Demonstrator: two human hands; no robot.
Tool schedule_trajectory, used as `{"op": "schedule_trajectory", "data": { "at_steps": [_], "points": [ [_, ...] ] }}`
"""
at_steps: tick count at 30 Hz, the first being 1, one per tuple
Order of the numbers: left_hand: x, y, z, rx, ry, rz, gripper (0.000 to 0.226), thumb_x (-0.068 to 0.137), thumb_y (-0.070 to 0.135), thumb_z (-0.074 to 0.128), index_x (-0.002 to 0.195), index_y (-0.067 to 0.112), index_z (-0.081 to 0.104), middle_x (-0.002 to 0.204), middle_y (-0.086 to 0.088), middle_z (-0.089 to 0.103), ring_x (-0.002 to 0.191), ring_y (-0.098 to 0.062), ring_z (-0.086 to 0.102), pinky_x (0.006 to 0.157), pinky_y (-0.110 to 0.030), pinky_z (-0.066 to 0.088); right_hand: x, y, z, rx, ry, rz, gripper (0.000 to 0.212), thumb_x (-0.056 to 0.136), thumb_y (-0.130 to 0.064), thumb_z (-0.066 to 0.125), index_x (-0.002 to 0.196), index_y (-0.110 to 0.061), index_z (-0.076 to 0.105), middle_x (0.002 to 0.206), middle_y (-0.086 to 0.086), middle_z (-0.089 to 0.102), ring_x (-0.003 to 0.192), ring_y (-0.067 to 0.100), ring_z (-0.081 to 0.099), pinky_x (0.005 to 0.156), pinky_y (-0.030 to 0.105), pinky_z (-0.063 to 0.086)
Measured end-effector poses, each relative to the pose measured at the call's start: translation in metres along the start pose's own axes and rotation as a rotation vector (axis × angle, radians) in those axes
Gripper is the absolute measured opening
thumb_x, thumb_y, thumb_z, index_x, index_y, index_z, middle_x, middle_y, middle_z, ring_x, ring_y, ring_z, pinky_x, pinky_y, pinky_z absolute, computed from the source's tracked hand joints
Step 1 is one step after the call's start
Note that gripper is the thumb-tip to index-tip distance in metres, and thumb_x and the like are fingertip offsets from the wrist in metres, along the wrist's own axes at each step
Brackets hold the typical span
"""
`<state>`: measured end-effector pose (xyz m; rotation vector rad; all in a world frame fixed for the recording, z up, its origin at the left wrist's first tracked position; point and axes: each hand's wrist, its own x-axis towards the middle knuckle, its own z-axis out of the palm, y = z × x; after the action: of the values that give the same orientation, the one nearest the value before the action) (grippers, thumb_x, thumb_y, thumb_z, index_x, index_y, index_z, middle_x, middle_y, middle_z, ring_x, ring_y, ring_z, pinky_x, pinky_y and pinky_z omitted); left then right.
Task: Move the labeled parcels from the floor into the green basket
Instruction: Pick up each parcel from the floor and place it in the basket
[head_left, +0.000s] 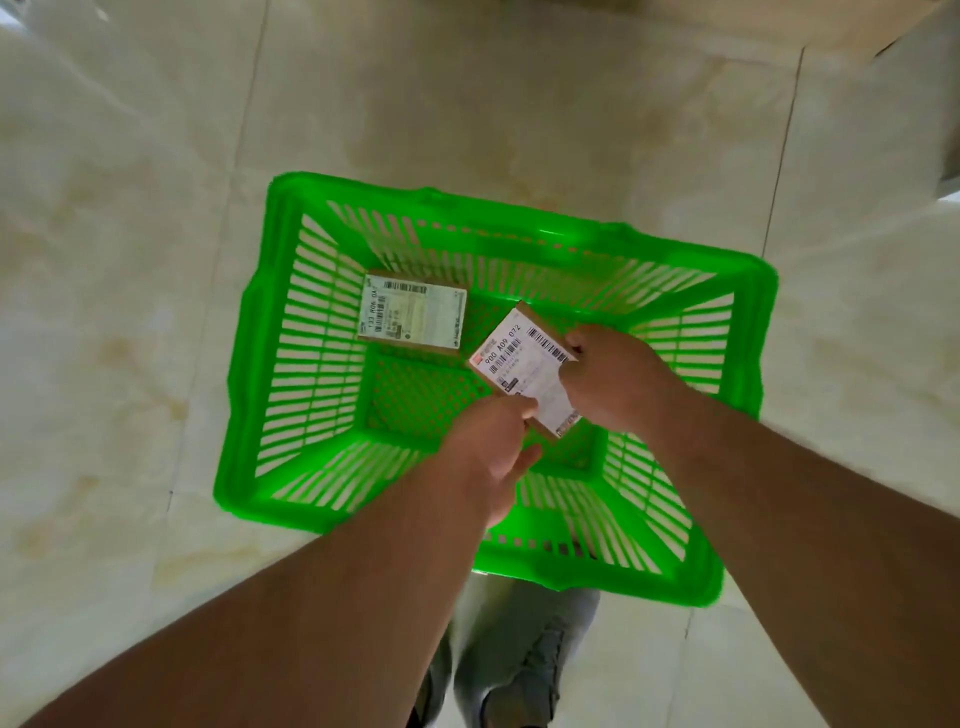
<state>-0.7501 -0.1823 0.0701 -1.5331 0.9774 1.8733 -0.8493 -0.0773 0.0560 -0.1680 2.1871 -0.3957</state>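
Both bare forearms reach forward and down from the lower edge of the view, converging toward the centre. The left hand (496, 447) comes in from the lower left, palm turned partly up, its thumb pressed on top of a flat parcel (524, 371) and its fingers (527, 457) curled beneath the near edge. The right hand (615, 382) comes from the right, knuckles up, pinching the parcel's right side between thumb and fingers.

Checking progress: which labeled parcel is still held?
The tilted parcel, gripped by the left hand and right hand; the other parcel lies flat in the basket.
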Motion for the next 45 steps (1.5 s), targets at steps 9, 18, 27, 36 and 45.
{"op": "schedule_trajectory", "data": {
  "at_steps": [9, 18, 27, 36, 45],
  "points": [
    [0.045, 0.003, 0.005, -0.234, -0.039, -0.046, 0.027, 0.098, 0.002, 0.056, 0.102, 0.025, 0.069, 0.107, 0.000, 0.072, 0.100, -0.013, 0.062, 0.090, -0.036, 0.051, 0.043, -0.013, 0.001, -0.343, 0.003, -0.134, 0.032, 0.090, -0.020, 0.050, 0.119, -0.016, 0.062, 0.117, 0.016, 0.063, 0.104, 0.035, 0.061, 0.085, 0.036, 0.050],
    [0.063, 0.016, 0.010, -0.337, -0.064, -0.038, 0.039, 0.098, 0.002, 0.056, 0.130, 0.022, 0.065, 0.133, -0.005, 0.066, 0.123, -0.020, 0.056, 0.105, -0.041, 0.049, 0.067, -0.020, -0.002, -0.350, -0.030, -0.143, 0.031, 0.088, -0.019, 0.053, 0.117, -0.017, 0.062, 0.118, 0.012, 0.066, 0.104, 0.033, 0.063, 0.084, 0.035, 0.052],
    [0.067, 0.019, 0.014, -0.409, -0.082, 0.007, 0.045, 0.098, -0.004, 0.054, 0.134, 0.022, 0.064, 0.136, -0.006, 0.065, 0.132, -0.022, 0.055, 0.116, -0.045, 0.042, 0.081, -0.022, 0.010, -0.296, -0.066, -0.159, 0.047, 0.083, -0.020, 0.057, 0.130, -0.022, 0.058, 0.124, 0.010, 0.060, 0.109, 0.031, 0.059, 0.081, 0.034, 0.050],
    [0.069, 0.015, 0.012, -0.423, -0.053, 0.031, 0.045, 0.096, -0.006, 0.053, 0.132, 0.017, 0.066, 0.133, -0.007, 0.069, 0.126, -0.021, 0.059, 0.115, -0.044, 0.044, 0.070, -0.008, 0.019, 0.125, 0.085, -0.174, 0.046, 0.089, -0.014, 0.053, 0.135, -0.017, 0.057, 0.133, 0.008, 0.062, 0.109, 0.022, 0.060, 0.076, 0.025, 0.047],
    [0.013, 0.008, 0.010, -0.151, -0.099, 0.052, 0.038, 0.094, -0.004, 0.053, 0.127, 0.013, 0.061, 0.130, -0.007, 0.065, 0.127, -0.027, 0.060, 0.110, -0.046, 0.050, -0.011, 0.012, 0.027, 0.491, 0.211, 0.027, 0.046, 0.095, -0.018, 0.058, 0.140, -0.025, 0.054, 0.144, 0.003, 0.059, 0.086, -0.001, 0.062, 0.062, 0.001, 0.044]
  ]
}}
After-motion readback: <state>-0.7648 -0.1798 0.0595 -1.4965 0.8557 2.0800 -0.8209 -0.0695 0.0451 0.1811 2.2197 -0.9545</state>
